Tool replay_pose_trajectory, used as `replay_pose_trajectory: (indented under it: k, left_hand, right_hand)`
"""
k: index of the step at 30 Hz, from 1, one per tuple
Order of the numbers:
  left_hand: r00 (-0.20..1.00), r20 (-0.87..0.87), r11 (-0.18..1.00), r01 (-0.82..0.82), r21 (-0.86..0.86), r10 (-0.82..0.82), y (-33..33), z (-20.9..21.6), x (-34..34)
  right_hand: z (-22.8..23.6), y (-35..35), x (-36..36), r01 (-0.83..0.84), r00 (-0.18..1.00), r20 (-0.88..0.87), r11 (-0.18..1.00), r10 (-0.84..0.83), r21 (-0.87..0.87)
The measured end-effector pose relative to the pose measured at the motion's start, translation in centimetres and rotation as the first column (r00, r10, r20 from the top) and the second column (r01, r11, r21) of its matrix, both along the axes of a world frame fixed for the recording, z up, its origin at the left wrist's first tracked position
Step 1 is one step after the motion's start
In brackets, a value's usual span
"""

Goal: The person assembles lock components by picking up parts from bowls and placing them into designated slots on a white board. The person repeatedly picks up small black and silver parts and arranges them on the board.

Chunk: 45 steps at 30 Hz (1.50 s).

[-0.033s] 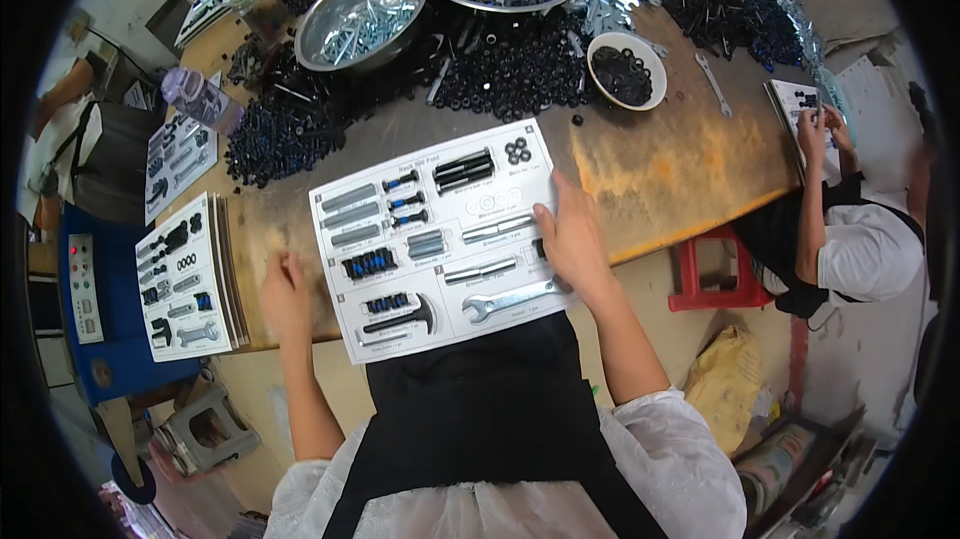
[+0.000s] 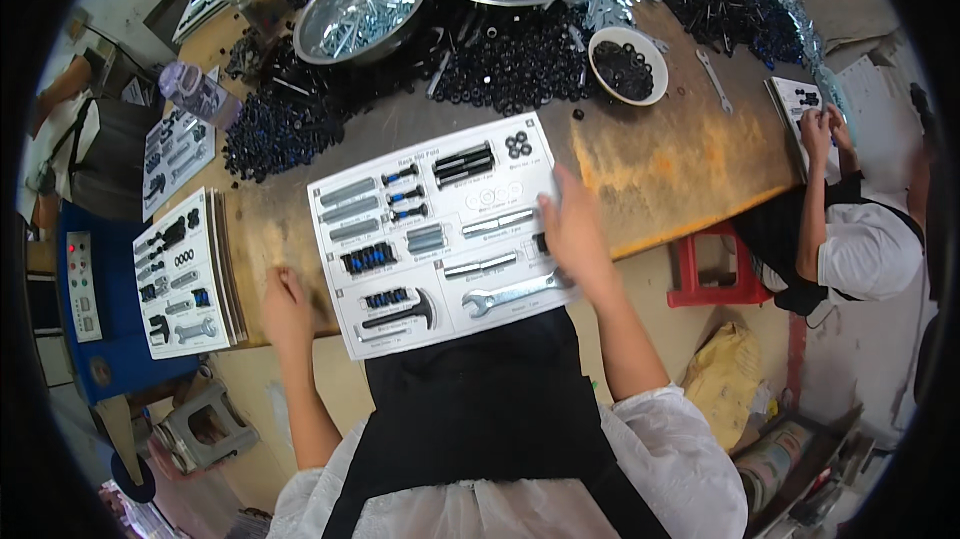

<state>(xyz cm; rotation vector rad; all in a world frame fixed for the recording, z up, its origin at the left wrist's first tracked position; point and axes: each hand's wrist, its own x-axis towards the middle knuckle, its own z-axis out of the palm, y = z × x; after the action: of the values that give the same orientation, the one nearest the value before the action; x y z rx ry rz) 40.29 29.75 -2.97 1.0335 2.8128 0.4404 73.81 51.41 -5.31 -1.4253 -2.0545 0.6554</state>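
Note:
A white hardware card (image 2: 440, 334) lies tilted at the table's near edge, reaching over my black apron. On it are rows of black bolts, grey sleeves, a few black nuts, a hammer-shaped black piece and an open-ended wrench (image 2: 512, 295). My right hand (image 2: 580, 239) grips the card's right edge, thumb on top and the other fingers partly hidden and blurred. Just off the card's left edge, my left hand (image 2: 288, 307) hovers with its fingers curled closed. What lies inside those fingers, if anything, is hidden.
Similar cards stand in a stack (image 2: 185, 274) at left, near a purple-capped bottle (image 2: 198, 97). Heaped bolts and nuts (image 2: 505, 74), metal bowls (image 2: 362, 11) and a white bowl (image 2: 628, 67) fill the back. A spanner (image 2: 714, 81) lies right. Another person (image 2: 860, 249) works beside a red stool (image 2: 712, 269).
My left hand has dropped slightly toward me, beside the card. My right hand has shifted a little at the card's edge, and the card has barely moved.

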Motion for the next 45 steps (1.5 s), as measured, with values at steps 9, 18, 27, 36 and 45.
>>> replay_pose_trajectory:
  k: [9,18,27,36,45]
  left_hand:
    - [0.653,0.723,0.899,-0.148,0.413,-0.225,-8.2,-3.0,5.5]
    - [0.389,0.778,0.645,-0.438,0.627,-0.493,-7.8,-5.3,5.8]
    - [0.372,0.749,0.564,-0.497,0.659,-0.548,-8.9,-3.9,4.7]
    - [0.567,0.709,0.514,-0.496,0.700,-0.419,-15.0,2.2,-2.6]
    - [0.712,0.682,0.509,-0.530,0.678,-0.168,-21.7,5.8,-20.1]
  right_hand:
    - [-0.3,6.9,-0.3,0.110,0.928,0.366,0.989,-0.068,-0.096]
    - [-2.2,5.3,2.2,-0.202,0.865,-0.469,0.732,-0.178,-0.651]
    - [0.4,4.6,1.5,-0.221,0.840,-0.511,0.743,-0.185,-0.632]
    - [6.4,1.7,-10.1,-0.404,0.743,-0.660,0.709,-0.116,-0.579]
    - [4.2,-3.7,-29.7,-0.598,0.689,-0.722,0.522,-0.053,-0.609]
